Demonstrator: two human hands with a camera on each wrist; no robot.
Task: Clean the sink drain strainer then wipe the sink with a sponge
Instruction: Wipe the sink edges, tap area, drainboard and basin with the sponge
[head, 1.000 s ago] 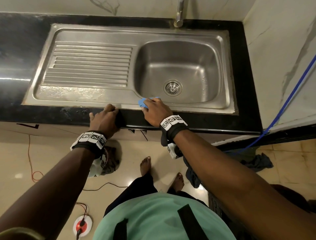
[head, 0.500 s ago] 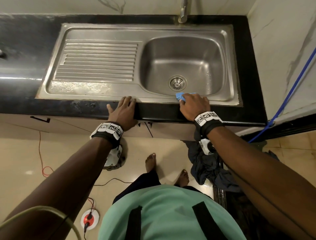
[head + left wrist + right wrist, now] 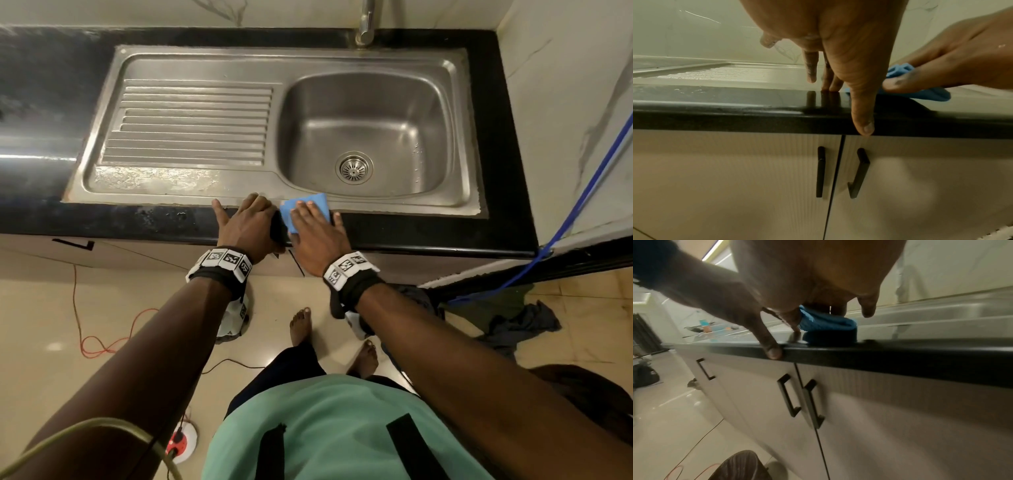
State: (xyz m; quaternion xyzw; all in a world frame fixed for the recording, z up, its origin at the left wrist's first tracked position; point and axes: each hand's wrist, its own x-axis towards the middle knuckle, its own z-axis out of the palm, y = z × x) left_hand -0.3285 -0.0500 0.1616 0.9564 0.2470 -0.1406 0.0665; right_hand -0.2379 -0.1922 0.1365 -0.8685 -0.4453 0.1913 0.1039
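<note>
The steel sink (image 3: pixel 205 68) has a ribbed drainboard on the left and a basin on the right, with the round drain strainer (image 3: pixel 354 168) in the basin floor. A blue sponge (image 3: pixel 301 207) (image 3: pixel 929 95) (image 3: pixel 824 322) lies on the sink's front rim, left of the strainer. My right hand (image 3: pixel 317 233) (image 3: pixel 962 56) (image 3: pixel 818 272) presses flat on it with straight fingers. Just left of it, my left hand (image 3: pixel 248 222) (image 3: pixel 838 48) (image 3: pixel 715 293) rests open on the black counter edge (image 3: pixel 428 236), its thumb hanging over the front.
A tap (image 3: pixel 366 24) stands behind the basin. A marble wall and a blue hose (image 3: pixel 582 192) close off the right. Cabinet doors with black handles (image 3: pixel 820 170) are below the counter. Dark cloths (image 3: pixel 520 325) and a red cable (image 3: pixel 102 342) lie on the floor.
My right hand slid the sponge right along the front rim to below the strainer, then back left beside my left hand. The left hand's fingers went from curled to flat.
</note>
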